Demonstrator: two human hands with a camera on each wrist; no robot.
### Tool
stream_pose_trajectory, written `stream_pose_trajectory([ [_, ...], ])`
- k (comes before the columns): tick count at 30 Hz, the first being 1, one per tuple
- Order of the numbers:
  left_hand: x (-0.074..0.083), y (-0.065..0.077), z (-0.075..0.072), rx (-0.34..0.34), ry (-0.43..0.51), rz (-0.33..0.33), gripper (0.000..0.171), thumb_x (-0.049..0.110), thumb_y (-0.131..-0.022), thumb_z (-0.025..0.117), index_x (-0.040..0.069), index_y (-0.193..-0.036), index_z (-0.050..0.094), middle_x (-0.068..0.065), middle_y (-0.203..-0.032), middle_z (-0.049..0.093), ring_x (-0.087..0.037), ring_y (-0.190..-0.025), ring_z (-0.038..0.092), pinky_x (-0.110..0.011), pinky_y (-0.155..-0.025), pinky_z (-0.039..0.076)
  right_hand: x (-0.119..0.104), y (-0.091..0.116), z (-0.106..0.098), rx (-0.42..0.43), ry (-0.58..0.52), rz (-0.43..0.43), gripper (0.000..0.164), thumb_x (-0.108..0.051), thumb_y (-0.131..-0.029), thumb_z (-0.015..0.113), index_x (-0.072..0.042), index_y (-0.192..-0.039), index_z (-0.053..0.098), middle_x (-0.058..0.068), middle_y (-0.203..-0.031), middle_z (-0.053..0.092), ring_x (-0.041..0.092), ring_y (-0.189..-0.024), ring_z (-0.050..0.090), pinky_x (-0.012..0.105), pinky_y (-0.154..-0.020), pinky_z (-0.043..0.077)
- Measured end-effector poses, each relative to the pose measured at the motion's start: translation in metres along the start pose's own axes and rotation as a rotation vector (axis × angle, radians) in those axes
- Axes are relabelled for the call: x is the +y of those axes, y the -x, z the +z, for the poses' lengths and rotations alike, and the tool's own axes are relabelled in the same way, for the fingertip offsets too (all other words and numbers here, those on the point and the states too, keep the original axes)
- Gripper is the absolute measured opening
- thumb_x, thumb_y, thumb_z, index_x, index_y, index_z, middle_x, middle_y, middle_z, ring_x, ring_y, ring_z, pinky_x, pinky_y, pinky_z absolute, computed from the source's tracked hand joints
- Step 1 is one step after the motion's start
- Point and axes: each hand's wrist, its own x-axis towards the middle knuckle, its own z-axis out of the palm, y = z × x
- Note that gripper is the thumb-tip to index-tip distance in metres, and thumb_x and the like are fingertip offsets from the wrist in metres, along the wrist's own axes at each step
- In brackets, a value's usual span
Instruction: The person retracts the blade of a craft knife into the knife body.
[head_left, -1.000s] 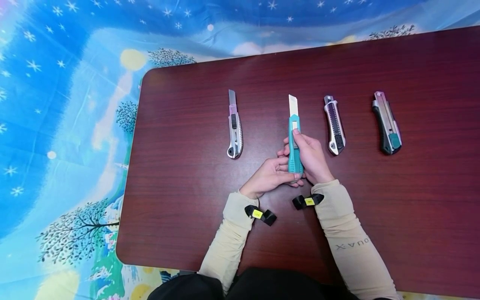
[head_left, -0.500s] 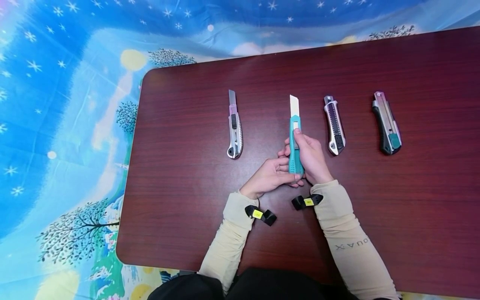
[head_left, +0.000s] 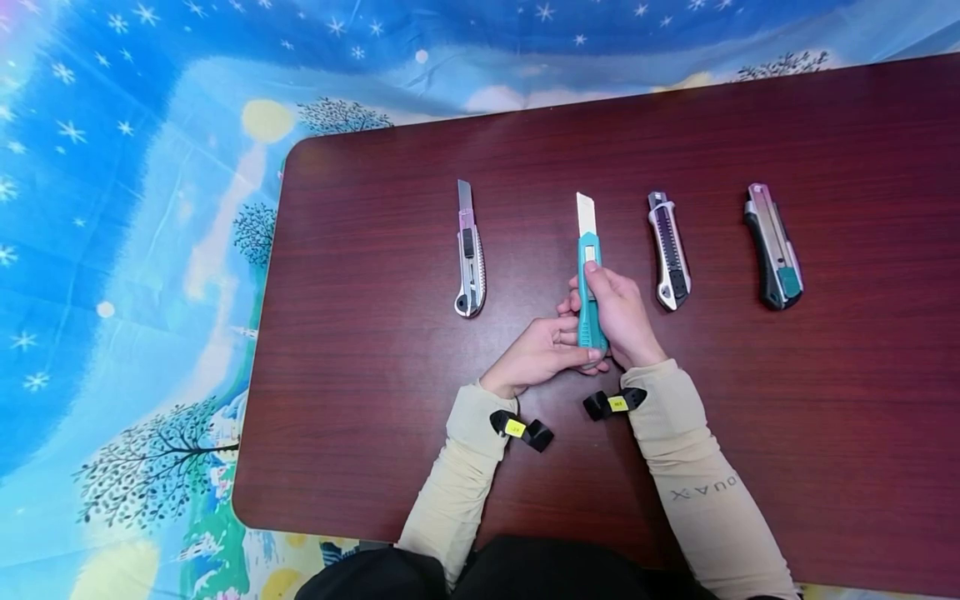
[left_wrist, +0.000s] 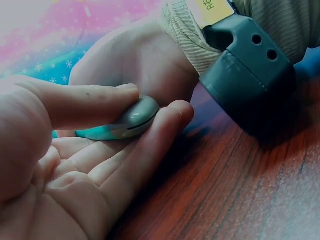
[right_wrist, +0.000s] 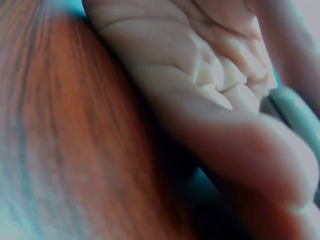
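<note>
The teal cutter (head_left: 588, 312) points its blade (head_left: 587, 215) away from the person, its long axis running nearly straight from body to far edge, blade tip leaning very slightly left. Its handle is teal with a ribbed lower part and a rounded greyish butt; the blade is pale, broad and slant-tipped. It is held over the dark red table (head_left: 360, 333): the left hand (head_left: 540, 354) pinches the butt between thumb and fingers, and the right hand (head_left: 618, 312) grips the handle, thumb on its face. A silver knife (head_left: 470, 258) lies to the left, a silver-and-black knife (head_left: 670, 250) near the right hand, and a green-slider knife (head_left: 776, 254) farther right.
</note>
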Motion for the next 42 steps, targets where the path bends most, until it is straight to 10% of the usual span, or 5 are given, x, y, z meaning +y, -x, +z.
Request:
stream_pose_trajectory([
  [42, 0.001, 0.001, 0.0, 0.003, -0.024, 0.012, 0.024, -0.005, -0.084, 0.056, -0.012, -0.106, 0.053, -0.03, -0.092, 0.062, -0.027, -0.082, 0.066, -0.038, -0.078, 0.055, -0.002, 0.004, 0.003, -0.042, 0.036, -0.041, 0.039, -0.028, -0.096, 0.04, 0.01, -0.102, 0.048, -0.001, -0.064, 0.058, 0.012, -0.063, 0.061, 0.02, -0.061, 0.053],
])
